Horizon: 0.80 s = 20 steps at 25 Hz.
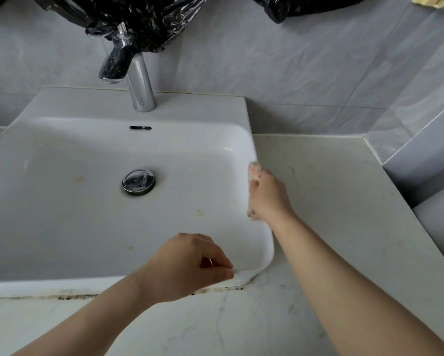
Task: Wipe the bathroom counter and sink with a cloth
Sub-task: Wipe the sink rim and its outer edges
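Wiping the right outer wall of the sink (241,150) with a small wadded cloth (254,171).
The cloth, at centre right of the frame, is pale and shows only at either end of the right hand (267,196), whose fingers curl round it and press it to the glazed wall. It looks soft, limp and light, so it is probably best held bunched in the palm as a pad. The left hand (190,263), lower centre, rests at the front rim with fingertips drawn together; whether they pinch anything cannot be told. The pale surface (331,201) lies around them, with a dark grimy seam (215,290).
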Tool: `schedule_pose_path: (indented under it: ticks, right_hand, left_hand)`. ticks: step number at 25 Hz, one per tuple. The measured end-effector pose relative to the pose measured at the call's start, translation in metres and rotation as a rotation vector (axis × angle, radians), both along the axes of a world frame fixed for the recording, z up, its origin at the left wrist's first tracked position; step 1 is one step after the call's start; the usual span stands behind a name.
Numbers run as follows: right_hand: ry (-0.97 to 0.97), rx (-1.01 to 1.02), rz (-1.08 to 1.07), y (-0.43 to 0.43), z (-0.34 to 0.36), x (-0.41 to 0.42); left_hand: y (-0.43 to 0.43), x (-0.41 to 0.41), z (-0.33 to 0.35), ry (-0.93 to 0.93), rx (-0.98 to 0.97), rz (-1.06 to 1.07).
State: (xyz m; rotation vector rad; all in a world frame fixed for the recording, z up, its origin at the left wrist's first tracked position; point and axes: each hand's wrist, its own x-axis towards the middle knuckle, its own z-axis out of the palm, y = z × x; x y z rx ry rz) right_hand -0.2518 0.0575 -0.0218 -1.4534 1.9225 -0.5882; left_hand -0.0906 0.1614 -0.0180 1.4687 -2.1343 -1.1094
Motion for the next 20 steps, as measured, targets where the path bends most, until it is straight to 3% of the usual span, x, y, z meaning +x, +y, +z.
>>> schedule_pose_path:
  ticks: [6,10,12,14,16,17,20]
  right_hand:
    - [0.071,0.056,0.098,0.044,-0.002,-0.013]
    - [-0.049,0.016,0.033,-0.023,0.004,0.001]
    - [-0.056,-0.014,-0.004,-0.035,0.0,0.005]
    - [-0.054,-0.06,0.037,-0.018,-0.007,0.0]
    - [-0.076,-0.068,0.078,-0.008,-0.005,-0.003]
    - [-0.06,-0.077,0.077,-0.017,-0.004,-0.001]
    - [0.079,-0.092,0.065,-0.063,-0.003,0.007]
  left_hand:
    - [0.001,-0.002,0.005,-0.033,0.048,0.012]
    - [-0.016,-0.005,0.021,-0.136,0.165,-0.078]
    - [-0.038,-0.002,0.024,-0.085,0.038,-0.038]
    - [-0.075,0.005,0.017,-0.059,-0.297,0.133]
    - [-0.119,0.007,0.008,-0.177,-0.599,0.305]
    - [-0.14,0.007,0.003,-0.274,-0.638,0.345]
    - [-0.181,0.012,-0.007,-0.578,-0.435,0.369]
